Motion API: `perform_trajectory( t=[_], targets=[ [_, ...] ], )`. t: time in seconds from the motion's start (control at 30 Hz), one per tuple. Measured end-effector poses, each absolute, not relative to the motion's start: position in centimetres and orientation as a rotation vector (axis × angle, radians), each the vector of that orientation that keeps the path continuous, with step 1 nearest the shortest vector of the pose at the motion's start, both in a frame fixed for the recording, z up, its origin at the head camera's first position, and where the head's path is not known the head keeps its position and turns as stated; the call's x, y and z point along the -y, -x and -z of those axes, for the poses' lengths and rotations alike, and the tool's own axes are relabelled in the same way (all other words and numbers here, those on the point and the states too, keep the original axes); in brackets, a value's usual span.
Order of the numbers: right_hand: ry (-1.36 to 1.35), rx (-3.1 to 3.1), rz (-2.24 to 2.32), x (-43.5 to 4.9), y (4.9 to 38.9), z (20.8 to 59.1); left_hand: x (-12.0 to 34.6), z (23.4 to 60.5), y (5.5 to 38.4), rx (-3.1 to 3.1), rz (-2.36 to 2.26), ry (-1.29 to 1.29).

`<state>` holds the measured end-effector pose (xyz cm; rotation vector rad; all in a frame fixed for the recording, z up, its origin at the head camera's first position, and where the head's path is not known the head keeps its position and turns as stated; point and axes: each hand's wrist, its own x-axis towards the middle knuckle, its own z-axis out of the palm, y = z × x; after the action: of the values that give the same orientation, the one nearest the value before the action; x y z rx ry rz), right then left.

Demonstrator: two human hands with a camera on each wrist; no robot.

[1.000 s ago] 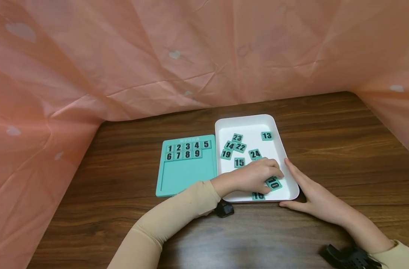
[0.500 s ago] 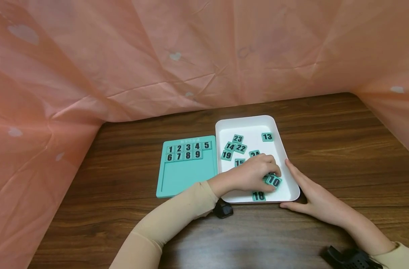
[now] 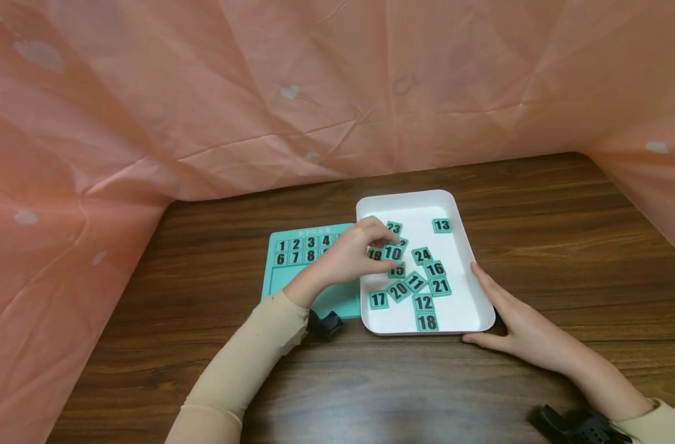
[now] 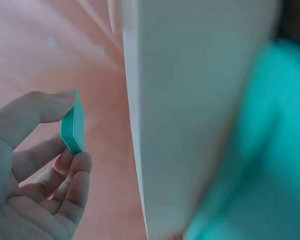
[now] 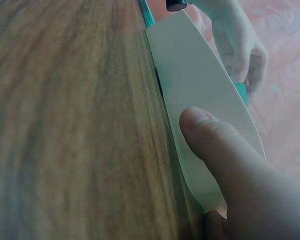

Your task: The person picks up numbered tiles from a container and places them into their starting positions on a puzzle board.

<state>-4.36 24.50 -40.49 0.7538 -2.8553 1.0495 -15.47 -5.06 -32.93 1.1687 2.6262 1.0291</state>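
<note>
My left hand [image 3: 356,250] pinches a number tile marked 10 [image 3: 392,253] between thumb and fingers, over the left side of the white tray [image 3: 465,314]. In the left wrist view the tile [image 4: 73,125] shows edge-on at the fingertips. Tiles marked 11 to 24 lie loose in the tray, some partly covered by this hand. Left of the tray lies a teal number board [image 3: 337,302] with its upper rows filled from 1; my left hand and forearm hide part of it. With fingers spread, my right hand [image 3: 523,324] rests against the tray's near right corner, its thumb [image 5: 215,135] on the outer wall.
Tray and board stand side by side on a dark wooden table [image 3: 148,345]. A pink curtain [image 3: 337,92] hangs behind and at both sides. Black wrist devices sit below the left wrist [image 3: 325,325] and near the right forearm [image 3: 578,425].
My left hand has picked the 10 tile up from the tray's near right part and carried it left and away, uncovering the tiles beneath. The right hand has stayed at the tray corner.
</note>
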Motion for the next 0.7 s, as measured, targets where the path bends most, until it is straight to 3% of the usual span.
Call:
perform_trajectory(
  t=[0.33,0.7],
  targets=[
    [-0.769,2.839,-1.051,-24.5,4.4,40.5,11.0,34.2,18.3,-2.847,-0.982,-0.894],
    [-0.782,2.837,-1.089,-24.4,4.2,40.4,12.1,35.8,19.0,-2.857,-0.870,-0.768]
  ],
)
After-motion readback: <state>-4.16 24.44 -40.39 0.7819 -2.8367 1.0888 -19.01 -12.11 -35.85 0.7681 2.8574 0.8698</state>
